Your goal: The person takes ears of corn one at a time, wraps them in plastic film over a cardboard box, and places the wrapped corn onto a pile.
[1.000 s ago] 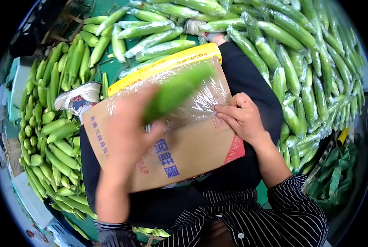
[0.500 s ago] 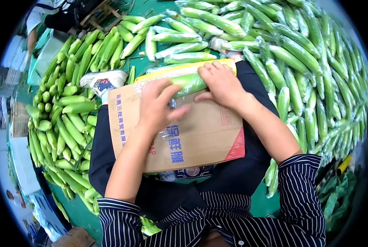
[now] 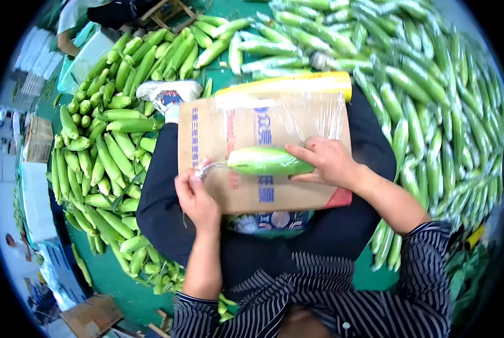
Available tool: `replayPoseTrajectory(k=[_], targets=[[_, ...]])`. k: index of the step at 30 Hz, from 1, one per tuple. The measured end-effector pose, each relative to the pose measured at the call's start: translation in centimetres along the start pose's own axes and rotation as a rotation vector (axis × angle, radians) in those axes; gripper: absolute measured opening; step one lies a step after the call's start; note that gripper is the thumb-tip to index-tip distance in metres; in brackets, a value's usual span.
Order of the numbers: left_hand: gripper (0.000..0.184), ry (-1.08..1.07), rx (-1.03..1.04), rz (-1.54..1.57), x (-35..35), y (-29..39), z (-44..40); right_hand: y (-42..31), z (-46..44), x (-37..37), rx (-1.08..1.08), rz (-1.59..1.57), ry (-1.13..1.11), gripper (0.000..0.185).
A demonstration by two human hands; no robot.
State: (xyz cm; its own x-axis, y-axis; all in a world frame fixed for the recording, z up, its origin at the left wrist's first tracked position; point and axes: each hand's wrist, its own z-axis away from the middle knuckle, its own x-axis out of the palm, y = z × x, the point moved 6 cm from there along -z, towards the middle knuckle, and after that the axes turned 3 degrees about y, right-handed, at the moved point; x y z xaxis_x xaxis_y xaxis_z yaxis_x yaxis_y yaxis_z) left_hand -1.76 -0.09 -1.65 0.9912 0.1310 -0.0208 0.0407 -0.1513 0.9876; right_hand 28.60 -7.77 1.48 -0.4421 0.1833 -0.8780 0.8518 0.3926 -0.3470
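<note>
A green ear of corn in its husk, with clear film round it, lies crosswise above a flat cardboard box on my lap. My right hand is closed round the corn's right end, thumb and fingers on opposite sides. At the left end, my left hand pinches a gathered tail of plastic film. Clear film also covers the far part of the box. Along the box's far edge lies a yellow roll.
Unwrapped corn is heaped on the left. Film-wrapped corn makes a large pile on the right and far side. A shoe sticks out beyond the box's left corner. At the upper left a person's arm shows near a white foam box.
The corn has come from the box's far edge toward me. My left hand has moved left and nearer, onto the film's end; my right hand has moved nearer with the corn.
</note>
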Motion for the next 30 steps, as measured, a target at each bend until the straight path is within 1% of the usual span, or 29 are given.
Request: replayPoseTrajectory(k=[1, 2, 3, 5, 6, 8, 9, 10, 12, 13, 14, 15, 16, 17, 18, 19, 21, 22, 23, 24, 25, 26, 27, 28, 29, 30], targets=[[0.011, 0.021, 0.048, -0.238, -0.9, 0.8, 1.8, -1.9, 0.9, 0.5, 0.012, -0.066, -0.031, 0.071], [0.015, -0.202, 0.108, -0.200, 0.8, 1.8, 3.3, -3.1, 1.0, 0.7, 0.011, -0.124, -0.060, 0.070], [0.021, -0.416, 0.162, -0.150, 2.7, 3.0, 4.8, -3.6, 0.7, 0.4, 0.053, -0.078, -0.090, 0.067], [0.036, -0.575, 0.630, -0.614, 7.0, 6.0, 5.3, -3.8, -0.5, -0.2, 0.117, 0.028, -0.158, 0.062], [0.038, -0.620, 0.592, -0.691, 8.7, 5.9, 3.9, -3.5, -1.5, -0.8, 0.132, 0.142, -0.081, 0.060], [0.042, -0.727, 0.508, -0.852, 12.2, 4.8, 0.5, -1.5, -2.9, -1.8, 0.194, 0.109, 0.163, 0.064], [0.041, -0.642, 0.696, -0.936, 14.2, 4.9, -1.7, -0.7, -3.3, -2.2, 0.229, 0.093, 0.287, 0.065], [0.040, -0.547, 0.887, -1.010, 16.4, 4.8, -4.1, -0.4, -3.6, -2.3, 0.252, 0.001, 0.277, 0.075], [0.038, -0.286, 1.073, -1.113, 20.8, 6.2, -9.4, -0.5, -5.0, -1.8, 0.226, 0.139, 0.207, 0.078], [0.036, -0.303, 0.957, -1.088, 23.1, 5.8, -11.6, 0.3, -5.6, -1.2, 0.223, 0.215, 0.203, 0.078], [0.035, -0.414, 0.816, -1.026, 24.4, 5.3, -12.7, 1.3, -6.2, -0.6, 0.220, 0.290, 0.200, 0.079], [0.033, -0.524, 0.664, -0.962, 25.3, 6.1, -12.8, 3.4, -6.8, -0.1, 0.273, 0.264, 0.147, 0.079], [0.034, -0.671, 0.243, -0.852, 24.9, 5.5, -12.5, 5.4, -7.4, 0.5, 0.328, 0.232, 0.097, 0.080], [0.036, -0.689, 0.469, -0.828, 24.2, 5.9, -10.7, 7.1, -7.9, 0.8, 0.381, 0.200, 0.061, 0.081], [0.038, -0.703, 0.704, -0.801, 22.6, 5.3, -8.9, 8.1, -8.0, 0.8, 0.387, 0.159, 0.086, 0.077], [0.041, -0.714, 0.933, -0.766, 21.0, 5.2, -7.2, 8.0, -7.7, 0.8, 0.387, 0.061, 0.030, 0.076], [0.046, -0.673, 1.168, -0.850, 18.8, 5.3, -5.5, 6.6, -7.5, -0.4, 0.371, -0.131, -0.102, 0.074], [0.048, -0.638, 1.285, -0.873, 18.2, 5.6, -4.6, 5.7, -7.1, -0.5, 0.500, -0.295, -0.213, 0.077], [0.044, -0.674, 1.284, -0.793, 17.6, 6.8, -4.7, 4.6, -6.7, -0.5, 0.518, -0.433, -0.258, 0.083], [0.055, -0.731, 1.214, -0.778, 17.7, 6.7, -4.9, 4.2, -6.2, -1.0, 0.592, -0.487, -0.319, 0.079], [0.053, -0.784, 1.113, -0.800, 18.1, 7.3, -4.4, 4.0, -6.9, -2.7, 0.589, -0.420, -0.438, 0.073], [0.050, -0.919, 0.883, -0.857, 18.2, 6.2, -4.3, 4.7, -7.6, -3.0, 0.522, -0.224, -0.619, 0.072], [0.049, -1.092, 0.520, -1.048, 19.2, 7.6, -3.9, 4.8, -8.7, -5.1, 0.490, -0.132, -0.640, 0.071], [0.055, -1.218, 0.462, -1.122, 19.6, 7.4, -3.8, 5.8, -9.7, -5.3, 0.390, -0.195, -0.415, 0.072], [0.054, -1.302, 0.452, -1.102, 19.4, 6.8, -3.1, 6.8, -9.9, -4.1, 0.254, -0.271, -0.199, 0.074], [0.055, -1.382, 0.427, -1.096, 18.7, 6.3, -2.0, 7.0, -10.3, -1.6, 0.236, -0.142, -0.310, 0.074]])
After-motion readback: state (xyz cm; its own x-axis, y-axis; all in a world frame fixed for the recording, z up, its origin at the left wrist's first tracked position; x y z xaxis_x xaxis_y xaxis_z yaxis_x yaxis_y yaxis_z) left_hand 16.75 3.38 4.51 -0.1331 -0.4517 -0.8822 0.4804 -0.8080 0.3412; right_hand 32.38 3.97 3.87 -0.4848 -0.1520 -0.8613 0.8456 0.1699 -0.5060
